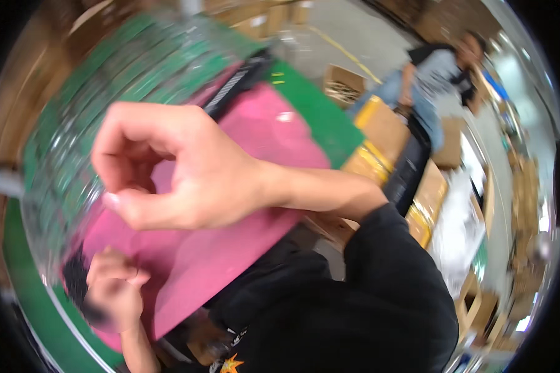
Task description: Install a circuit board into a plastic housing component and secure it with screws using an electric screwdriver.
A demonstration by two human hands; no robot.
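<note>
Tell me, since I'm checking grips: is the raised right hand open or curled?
Curled. The right hand has its fingers bent toward the thumb above the pink sheet; whether it pinches anything, cannot tell.

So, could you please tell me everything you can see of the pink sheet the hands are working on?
The pink sheet is a smooth, slightly glossy, plastic-looking flat piece, blurred by motion. It lies tilted over the green surface, running from upper right to lower left, with a clear bubbly wrap along its left side. The left hand grips its lower left edge, fingers curled. The right hand is in front of its middle, thumb and fingers pinched; whether it touches the sheet is unclear. A dark strip lies at its top edge.
</note>
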